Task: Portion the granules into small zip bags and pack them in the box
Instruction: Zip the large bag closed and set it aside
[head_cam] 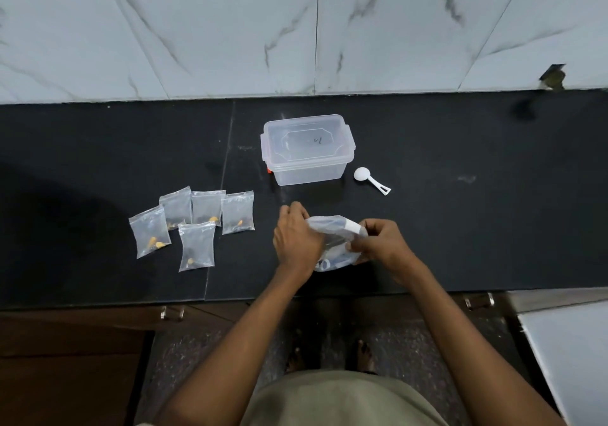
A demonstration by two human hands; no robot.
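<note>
Head view, the only one I've got. Both my hands are on the big supply bag [334, 239] at the front edge of the black counter [460, 228]. Left hand [296, 241] is curled over the bag's left side, fingers closed on the plastic. Right hand [378, 244] is pinched narrow on the bag's mouth, next to a white strip at the top. The bag is crumpled and I can't tell whether its mouth is open or sealed. Dark contents show faintly through it, probably the granules, too blurred to confirm.

Five small zip bags [197, 225] lie flat in a loose cluster left of my hands, well apart from the supply bag. Each has a bit of dark and yellow-orange stuff in its bottom corner, so I'd judge those portioned. I can't see whether their zips are shut.

The clear box [307, 149] sits behind my hands with its lid on, looks empty. The white scoop [370, 179] lies just right of it, untouched.

My read of the step: working the supply bag's mouth, opening or closing, unsure which. To do it well, keep the bag upright with the left hand low as a base, and let the right do the work at the seam so nothing spills on the dark counter, where granules would be hard to spot. Packing hasn't started, and the lid needs to come off first.
</note>
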